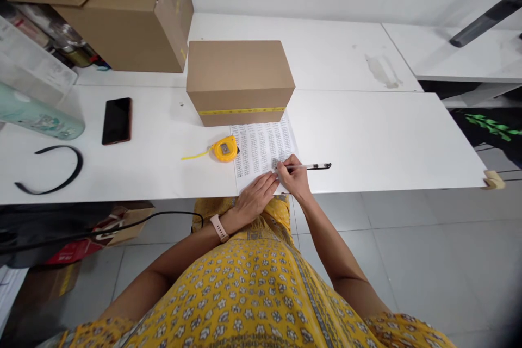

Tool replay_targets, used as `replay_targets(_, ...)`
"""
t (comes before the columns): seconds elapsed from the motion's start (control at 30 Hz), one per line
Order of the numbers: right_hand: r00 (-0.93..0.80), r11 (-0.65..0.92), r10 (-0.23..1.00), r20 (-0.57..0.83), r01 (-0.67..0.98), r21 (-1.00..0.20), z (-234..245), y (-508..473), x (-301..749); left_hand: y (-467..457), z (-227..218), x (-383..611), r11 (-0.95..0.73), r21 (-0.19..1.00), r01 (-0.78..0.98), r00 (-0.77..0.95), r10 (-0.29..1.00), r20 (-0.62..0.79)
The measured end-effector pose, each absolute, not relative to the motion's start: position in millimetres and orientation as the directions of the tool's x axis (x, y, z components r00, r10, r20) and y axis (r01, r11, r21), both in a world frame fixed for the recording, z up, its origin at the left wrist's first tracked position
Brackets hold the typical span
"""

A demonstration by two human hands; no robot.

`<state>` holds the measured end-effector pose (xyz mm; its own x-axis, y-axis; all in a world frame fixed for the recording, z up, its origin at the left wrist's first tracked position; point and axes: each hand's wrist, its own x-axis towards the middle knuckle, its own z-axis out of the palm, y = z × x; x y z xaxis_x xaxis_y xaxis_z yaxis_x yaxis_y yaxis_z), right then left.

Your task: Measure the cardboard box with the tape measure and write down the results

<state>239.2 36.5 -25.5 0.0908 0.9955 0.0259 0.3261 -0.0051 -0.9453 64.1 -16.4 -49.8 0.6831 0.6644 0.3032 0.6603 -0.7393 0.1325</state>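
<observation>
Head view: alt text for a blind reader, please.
A person's right hand holds a black and clear pen to a white printed paper sheet, the left hand resting on its near edge. A yellow tape measure lies by the sheet's left edge, a brown cardboard box beyond.

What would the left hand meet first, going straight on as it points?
Likely the right hand, which holds the pen just ahead of the left hand; any gap is hard to judge.

Two hands (255,196) (294,178), one pen (318,166), one printed sheet (265,144), one tape measure (224,149), one phone (117,121), one black band (79,163)
</observation>
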Motion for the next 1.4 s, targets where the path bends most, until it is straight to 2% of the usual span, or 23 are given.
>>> replay_targets(0.33, 0.104, -0.018, 0.994, 0.020, 0.353, -0.936, -25.7, 36.7, 238.4, -17.7, -53.6, 64.7, -0.729, 0.092, 0.678, 0.671, 0.665, 0.329)
replay_targets(0.63, 0.109, -0.010, 0.994, 0.029, 0.336, -0.942, -25.1, 37.4, 238.3, -17.6, -53.6, 65.1, -0.728, 0.145, 0.671, 0.666, 0.676, 0.316)
replay_targets(0.83, 0.103, -0.010, 0.994, 0.028, 0.352, -0.936, -29.1, 37.2, 239.4, -17.5, -51.9, 65.7, -0.726, 0.114, 0.679, 0.650, 0.666, 0.366)
replay_targets(1.07, 0.109, -0.017, 0.994, 0.025, 0.365, -0.931, -29.9, 36.8, 239.3, -17.8, -55.5, 65.7, -0.720, 0.165, 0.674, 0.647, 0.684, 0.337)
replay_targets(1.4, 0.108, 0.002, 0.993, 0.046, 0.375, -0.927, -30.9, 37.2, 239.0, -17.4, -55.1, 65.9, -0.724, 0.143, 0.675, 0.647, 0.673, 0.359)
